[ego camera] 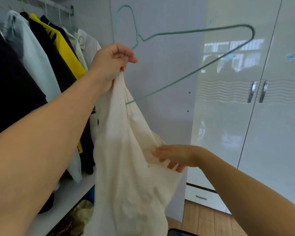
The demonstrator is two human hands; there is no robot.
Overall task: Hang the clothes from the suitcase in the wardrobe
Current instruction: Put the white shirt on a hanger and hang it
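Head view: cream garment (133, 176) limp, creased; left hand (111, 63) pinches it with green wire hanger (194, 48); right hand (172, 157) grips lower fold.

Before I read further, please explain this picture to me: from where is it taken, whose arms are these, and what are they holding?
There is no machine here. A person wears one wide-angle camera on the head, so you look forward and down along that person's own arms.

The left hand is raised and grips a thin green wire hanger together with the top of a cream-white garment, which hangs down from it. One end of the hanger goes into the cloth. The right hand holds the garment lower down, at its side edge.

On the left is the open wardrobe, where a yellow garment and other dark and pale clothes already hang from a rail. On the right are glossy white wardrobe doors, closed. The suitcase cannot be clearly seen.
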